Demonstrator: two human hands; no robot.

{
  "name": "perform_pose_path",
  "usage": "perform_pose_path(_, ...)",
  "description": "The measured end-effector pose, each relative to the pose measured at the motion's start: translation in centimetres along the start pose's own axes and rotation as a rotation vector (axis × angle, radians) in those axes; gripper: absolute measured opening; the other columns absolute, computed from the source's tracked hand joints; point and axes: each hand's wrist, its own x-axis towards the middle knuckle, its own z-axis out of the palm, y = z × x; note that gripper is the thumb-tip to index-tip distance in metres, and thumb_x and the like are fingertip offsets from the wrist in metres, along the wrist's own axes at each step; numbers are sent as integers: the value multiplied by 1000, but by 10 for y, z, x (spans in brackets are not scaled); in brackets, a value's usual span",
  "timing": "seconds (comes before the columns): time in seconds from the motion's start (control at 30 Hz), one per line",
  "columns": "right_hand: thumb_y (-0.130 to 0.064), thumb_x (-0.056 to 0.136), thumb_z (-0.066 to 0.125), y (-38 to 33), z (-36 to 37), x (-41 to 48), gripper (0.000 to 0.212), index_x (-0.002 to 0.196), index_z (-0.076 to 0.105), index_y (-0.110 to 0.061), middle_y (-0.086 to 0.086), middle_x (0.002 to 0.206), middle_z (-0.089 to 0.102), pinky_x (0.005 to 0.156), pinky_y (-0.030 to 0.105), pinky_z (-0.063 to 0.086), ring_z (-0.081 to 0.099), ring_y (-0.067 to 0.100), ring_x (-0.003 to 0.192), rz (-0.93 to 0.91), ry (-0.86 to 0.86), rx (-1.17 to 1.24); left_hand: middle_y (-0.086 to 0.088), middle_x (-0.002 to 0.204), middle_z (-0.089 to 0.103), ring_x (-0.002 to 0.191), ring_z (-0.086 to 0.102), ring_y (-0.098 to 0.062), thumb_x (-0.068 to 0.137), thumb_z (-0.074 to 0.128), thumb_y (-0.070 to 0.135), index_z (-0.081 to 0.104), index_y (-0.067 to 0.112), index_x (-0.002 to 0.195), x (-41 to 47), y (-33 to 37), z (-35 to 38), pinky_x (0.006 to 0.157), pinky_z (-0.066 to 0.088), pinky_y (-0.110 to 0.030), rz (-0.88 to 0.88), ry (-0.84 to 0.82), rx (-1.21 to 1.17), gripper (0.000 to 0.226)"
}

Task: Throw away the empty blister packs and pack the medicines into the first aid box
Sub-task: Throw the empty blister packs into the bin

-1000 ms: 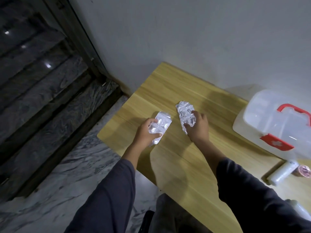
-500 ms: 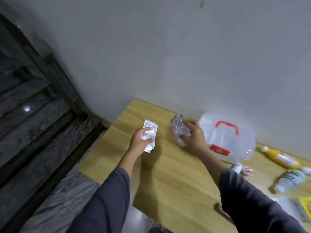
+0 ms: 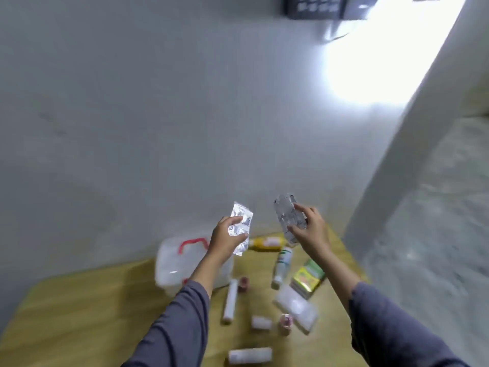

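Note:
My left hand (image 3: 227, 241) grips a flat silver blister pack (image 3: 240, 226), raised above the table. My right hand (image 3: 311, 233) grips a second, crumpled silver blister pack (image 3: 287, 217) at about the same height. Below the left hand sits the clear first aid box (image 3: 172, 268) with a red handle, its lid on. Medicines lie on the wooden table (image 3: 92, 313): a yellow bottle (image 3: 266, 244), a white and green bottle (image 3: 282, 266), a green and yellow carton (image 3: 307, 279), a white roll (image 3: 229, 300) and several small containers.
A clear plastic packet (image 3: 296, 307) lies right of centre, a pink tape roll (image 3: 286, 320) beside it, and a white tube (image 3: 250, 354) near the front edge. A grey wall stands behind the table; a white pillar (image 3: 397, 160) and stone floor are to the right.
The view has swung to the right along the table. Both hands have lifted their blister packs off the table and carried them right, above the first aid box and medicines.

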Motion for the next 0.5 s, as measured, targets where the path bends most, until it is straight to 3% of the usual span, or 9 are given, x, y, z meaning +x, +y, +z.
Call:
perform_pose_path(0.37,3,70,70,175,-203,-108,53,121,58,-6,16,120,58,89,22,37,54,29,112,492,456,-26,-27,129,59,116,56,-27,81,71,-12,62,-10,126,-21,85,285,81,38,-8,196,-553,44,47)
perform_pose_path(0.5,4,70,72,233,-247,-170,51,119,59,-2,18,123,58,95,26,36,53,30,116,661,550,-49,-23,136,57,128,54,-34,83,71,-8,61,-6,130,-65,82,383,93,37,-19,192,-757,102,47)
